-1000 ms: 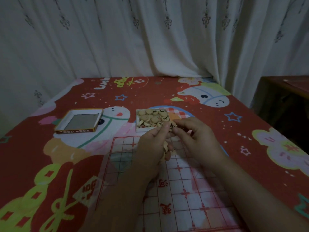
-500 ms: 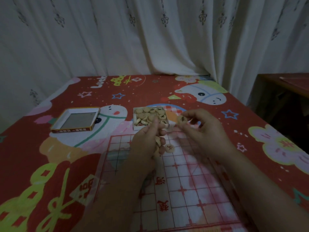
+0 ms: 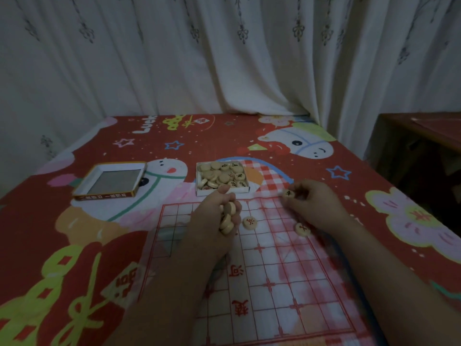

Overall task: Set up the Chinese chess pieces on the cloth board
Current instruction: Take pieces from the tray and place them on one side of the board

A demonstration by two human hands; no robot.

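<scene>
Centre frame, the small white box sits heaped with pale wooden pieces, too piled up to count exactly. Some show characters, others blank backs. Its lid lies to the left, open side up with the grey inside showing. Both sit on the red cartoon tablecloth.

The cloth board spreads across the lower middle. Two red-marked pieces lie flat on its upper rows, one just right of the left hand and the other under the right wrist.

That left hand is curled round a clutch of discs, with at least three edges showing. The right hand pinches one dark-marked piece at its fingertips, above the board's top right corner.
</scene>
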